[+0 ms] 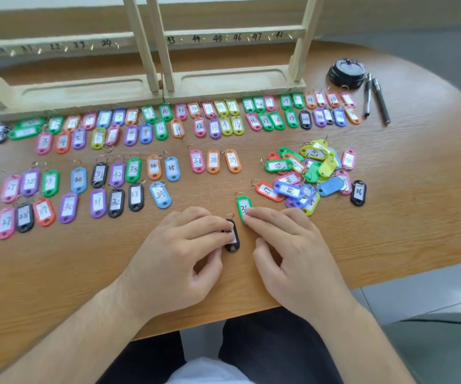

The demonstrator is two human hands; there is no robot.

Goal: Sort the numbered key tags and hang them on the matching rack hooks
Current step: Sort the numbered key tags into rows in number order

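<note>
Straight, relaxed fingers of the left hand point(179, 253) press flat on the label of a black tag point(233, 245), its thumb tucked below and off the tag; nothing is pinched. Beside it, the right hand point(287, 245) is just as open, one fingertip touching the lower end of a green tag point(242, 205) that lies at 1 o'clock from the black one, close but apart. Both tags lie flat on the wooden table point(390, 231) near its front edge. At 2 o'clock from the hands sits a loose heap of tags point(309, 173); from 9 to 12 o'clock, sorted rows of tags point(129, 128) lie in number order. At 12 o'clock stand two wooden racks point(235, 79), numbers written along their hook rails. Two pens point(380, 101) and a round black object point(345, 72) lie at 1 o'clock. Grey floor point(431, 295) shows past the table's curved edge.
</note>
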